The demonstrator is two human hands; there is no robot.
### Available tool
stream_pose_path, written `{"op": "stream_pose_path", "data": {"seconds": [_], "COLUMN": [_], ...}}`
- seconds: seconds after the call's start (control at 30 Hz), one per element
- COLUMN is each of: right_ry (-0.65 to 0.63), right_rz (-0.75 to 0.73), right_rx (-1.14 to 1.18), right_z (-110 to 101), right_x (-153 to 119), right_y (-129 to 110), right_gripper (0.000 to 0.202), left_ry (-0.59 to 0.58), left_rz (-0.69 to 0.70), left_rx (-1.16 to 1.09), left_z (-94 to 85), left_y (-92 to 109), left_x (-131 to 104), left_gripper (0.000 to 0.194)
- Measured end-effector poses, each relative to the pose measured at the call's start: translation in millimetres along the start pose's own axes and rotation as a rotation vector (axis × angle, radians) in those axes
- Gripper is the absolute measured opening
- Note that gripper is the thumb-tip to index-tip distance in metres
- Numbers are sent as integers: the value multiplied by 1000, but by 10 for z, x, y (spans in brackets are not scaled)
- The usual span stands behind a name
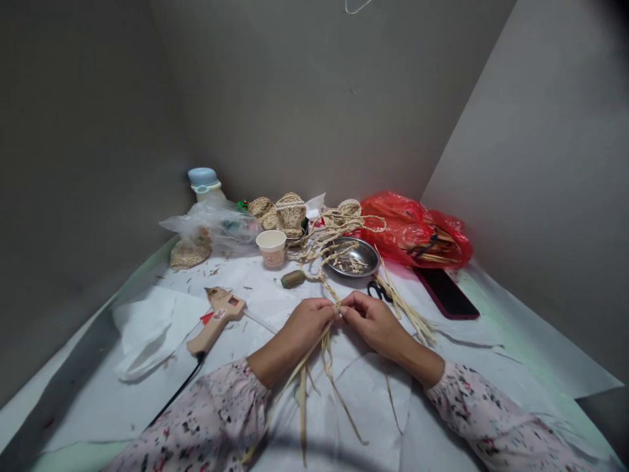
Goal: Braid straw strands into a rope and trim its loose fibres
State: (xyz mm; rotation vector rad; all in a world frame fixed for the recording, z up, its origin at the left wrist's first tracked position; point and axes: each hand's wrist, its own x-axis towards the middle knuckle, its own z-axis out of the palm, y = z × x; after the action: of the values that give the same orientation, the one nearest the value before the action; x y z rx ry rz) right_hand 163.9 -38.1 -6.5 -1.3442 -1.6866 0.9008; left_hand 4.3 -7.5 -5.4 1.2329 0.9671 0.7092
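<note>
A braided straw cord [328, 286] runs down from a loose heap of braid [339, 226] to the fingers at the middle of the table. My left hand [310, 322] is closed, pinching the lower end of the cord. Against it, my right hand [373, 322] is closed too, thumb and fingertips on the same spot of the cord. Unbraided straw strands [328, 360] fan out below the fingers towards the near edge. Just beyond the hands lies a green thread spool [293, 279].
A tan glue gun [216, 326] with a black cable lies left. Behind are a paper cup [271, 248], a metal bowl [366, 252] and a red plastic bag [407, 226]. Black scissors [380, 289], loose straw [410, 311] and a phone [448, 293] lie right.
</note>
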Motion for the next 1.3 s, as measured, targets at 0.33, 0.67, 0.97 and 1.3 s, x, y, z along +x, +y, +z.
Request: {"op": "stream_pose_path", "data": {"seconds": [0.33, 0.67, 0.97, 1.3], "right_ry": [32, 79, 108, 132], "right_rz": [-9, 1, 2, 44], "right_rx": [-134, -152, -81, 71], "right_z": [-6, 24, 55, 61], "right_x": [-17, -13, -5, 10], "right_y": [-12, 9, 26, 44], "right_gripper": [9, 10, 11, 10], "left_ry": [8, 242, 237, 212], "left_rz": [223, 385, 380, 428], "left_rx": [510, 1079, 1059, 1271], "left_z": [-6, 60, 144, 189], "left_y": [-1, 119, 125, 110], "left_x": [-25, -196, -277, -346], "left_gripper": [23, 25, 28, 28]}}
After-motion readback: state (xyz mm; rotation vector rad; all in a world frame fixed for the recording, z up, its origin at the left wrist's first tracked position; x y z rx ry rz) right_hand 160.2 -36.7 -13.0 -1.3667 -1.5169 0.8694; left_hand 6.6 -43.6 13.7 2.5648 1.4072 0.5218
